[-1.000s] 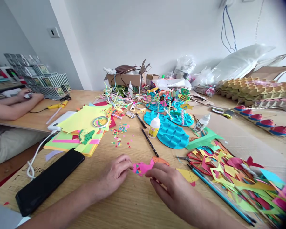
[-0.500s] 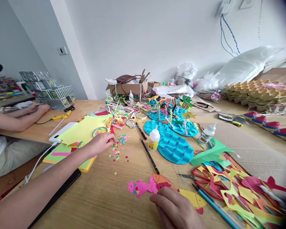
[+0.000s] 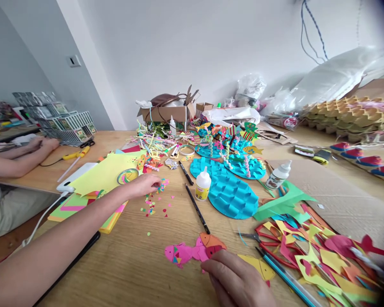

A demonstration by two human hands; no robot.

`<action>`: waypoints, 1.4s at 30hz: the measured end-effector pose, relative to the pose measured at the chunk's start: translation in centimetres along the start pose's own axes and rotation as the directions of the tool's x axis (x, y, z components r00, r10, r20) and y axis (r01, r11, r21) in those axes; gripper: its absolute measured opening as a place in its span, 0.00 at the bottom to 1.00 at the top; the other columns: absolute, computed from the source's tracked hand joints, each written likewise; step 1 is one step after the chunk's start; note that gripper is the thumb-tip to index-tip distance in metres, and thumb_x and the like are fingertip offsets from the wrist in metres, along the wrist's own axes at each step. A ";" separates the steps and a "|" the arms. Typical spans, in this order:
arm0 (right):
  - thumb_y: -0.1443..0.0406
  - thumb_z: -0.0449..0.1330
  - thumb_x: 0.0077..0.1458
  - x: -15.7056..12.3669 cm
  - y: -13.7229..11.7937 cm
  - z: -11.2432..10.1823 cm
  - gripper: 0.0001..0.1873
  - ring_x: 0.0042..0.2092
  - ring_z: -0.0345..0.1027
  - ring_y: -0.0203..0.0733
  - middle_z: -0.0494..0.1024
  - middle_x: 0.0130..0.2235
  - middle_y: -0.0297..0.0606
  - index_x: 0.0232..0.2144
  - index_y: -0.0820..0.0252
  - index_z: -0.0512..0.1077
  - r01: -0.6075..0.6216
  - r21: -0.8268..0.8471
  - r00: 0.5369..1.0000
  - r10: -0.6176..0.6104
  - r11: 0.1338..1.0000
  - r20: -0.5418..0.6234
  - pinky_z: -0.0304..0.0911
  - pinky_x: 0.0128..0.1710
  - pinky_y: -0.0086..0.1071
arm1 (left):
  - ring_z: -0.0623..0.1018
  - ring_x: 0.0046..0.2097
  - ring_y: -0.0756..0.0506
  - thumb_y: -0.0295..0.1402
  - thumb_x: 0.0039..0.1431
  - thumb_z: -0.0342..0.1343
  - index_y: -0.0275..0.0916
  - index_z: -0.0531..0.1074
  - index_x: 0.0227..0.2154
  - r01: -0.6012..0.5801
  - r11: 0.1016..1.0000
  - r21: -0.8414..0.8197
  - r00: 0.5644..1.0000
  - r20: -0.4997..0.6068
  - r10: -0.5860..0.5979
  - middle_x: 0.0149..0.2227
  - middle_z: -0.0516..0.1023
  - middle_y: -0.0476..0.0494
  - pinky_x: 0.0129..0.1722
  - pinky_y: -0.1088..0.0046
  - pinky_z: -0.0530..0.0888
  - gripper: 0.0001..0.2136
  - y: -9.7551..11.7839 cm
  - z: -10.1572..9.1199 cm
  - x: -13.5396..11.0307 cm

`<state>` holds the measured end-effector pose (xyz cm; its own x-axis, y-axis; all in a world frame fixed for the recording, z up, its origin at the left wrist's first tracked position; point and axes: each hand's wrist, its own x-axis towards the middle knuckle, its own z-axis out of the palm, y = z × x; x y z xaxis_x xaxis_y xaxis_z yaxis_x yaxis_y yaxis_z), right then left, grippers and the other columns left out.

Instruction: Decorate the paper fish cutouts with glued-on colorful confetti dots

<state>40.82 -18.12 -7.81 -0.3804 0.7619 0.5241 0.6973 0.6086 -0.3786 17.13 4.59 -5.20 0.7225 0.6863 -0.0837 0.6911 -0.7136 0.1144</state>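
Note:
My left hand is stretched out over a scatter of small coloured paper bits, its fingers pinched together at the pile; what they hold is too small to make out. My right hand rests near the front edge, fingers curled down on the tail of a pink paper fish, next to an orange paper fish and a yellow paper fish.
A glue bottle, black pencils, blue woven paper discs, yellow paper sheets, a black phone and red scissors among paper scraps crowd the wooden table. Another person's arms rest at the far left.
My left hand left the pink fish and reached forward-left to the paper bits, then shifted slightly right over them. My right hand stays on the fish.

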 end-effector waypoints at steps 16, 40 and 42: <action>0.73 0.45 0.55 0.0 -0.2 -0.4 0.13 0.34 0.66 0.38 0.71 0.35 0.41 0.39 0.60 0.66 -0.127 0.125 0.982 0.107 0.984 0.157 0.64 0.30 0.29 | 0.68 0.28 0.49 0.24 0.45 0.47 0.37 0.68 0.24 0.006 1.000 0.020 0.998 0.064 -0.007 0.26 0.69 0.49 0.26 0.78 0.60 0.05 -0.1 0.3 0.7; 0.75 0.44 0.53 0.6 -0.4 -0.7 0.15 0.36 0.67 0.37 0.72 0.36 0.39 0.37 0.59 0.67 -0.140 0.079 0.974 0.123 0.987 0.189 0.63 0.33 0.28 | 0.70 0.26 0.51 0.28 0.47 0.48 0.37 0.68 0.26 0.120 0.972 -0.201 0.993 0.015 -0.119 0.23 0.71 0.52 0.25 0.80 0.64 0.05 -0.8 0.5 -0.3; 0.75 0.44 0.53 0.5 -0.4 -0.7 0.16 0.36 0.67 0.37 0.72 0.36 0.38 0.37 0.58 0.68 -0.148 0.069 0.970 0.132 0.986 0.205 0.63 0.34 0.27 | 0.71 0.28 0.51 0.28 0.48 0.47 0.37 0.70 0.28 0.116 0.969 -0.219 0.993 0.017 -0.115 0.24 0.72 0.51 0.27 0.80 0.64 0.07 -0.8 0.6 -0.4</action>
<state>40.75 -18.14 -6.86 -0.4016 0.8645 0.3023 0.7024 0.5026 -0.5040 16.28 4.78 -5.83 0.6387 0.7611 -0.1131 0.7491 -0.5814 0.3176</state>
